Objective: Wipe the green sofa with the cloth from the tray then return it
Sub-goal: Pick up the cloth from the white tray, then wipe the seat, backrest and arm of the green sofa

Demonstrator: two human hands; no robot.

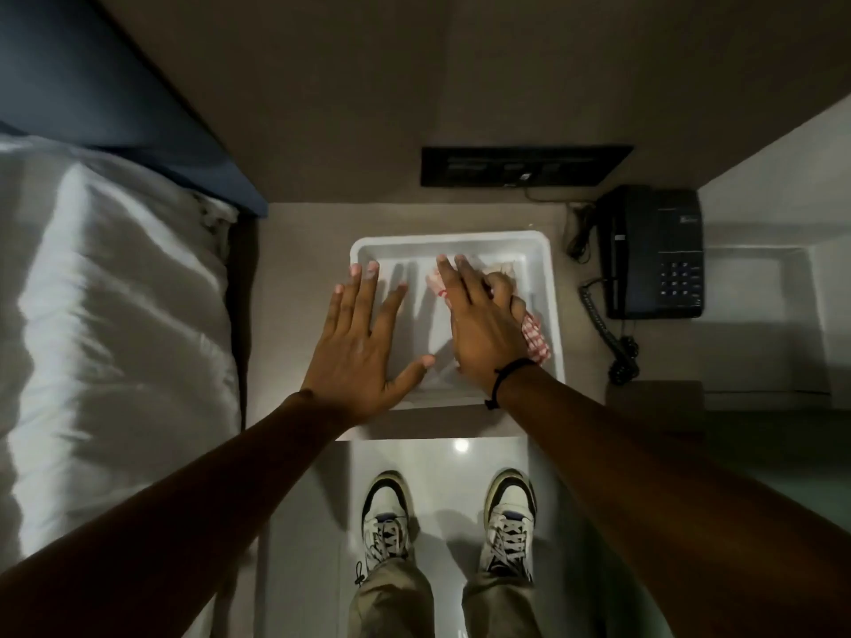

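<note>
A white plastic tray (449, 237) sits on a beige bedside table. A red-and-white checked cloth (536, 338) lies crumpled in the tray's right half. My right hand (479, 333) rests on the cloth and covers most of it; the outer fingers curl into the fabric while two fingers stay stretched out. A black band circles that wrist. My left hand (364, 343) hovers flat over the tray's left side, fingers spread, holding nothing. No green sofa is in view.
A black telephone (654, 255) with a coiled cord stands right of the tray. A black socket panel (525, 165) is on the wall behind. A bed with white bedding (115, 315) lies to the left. My shoes (384, 518) stand on glossy floor.
</note>
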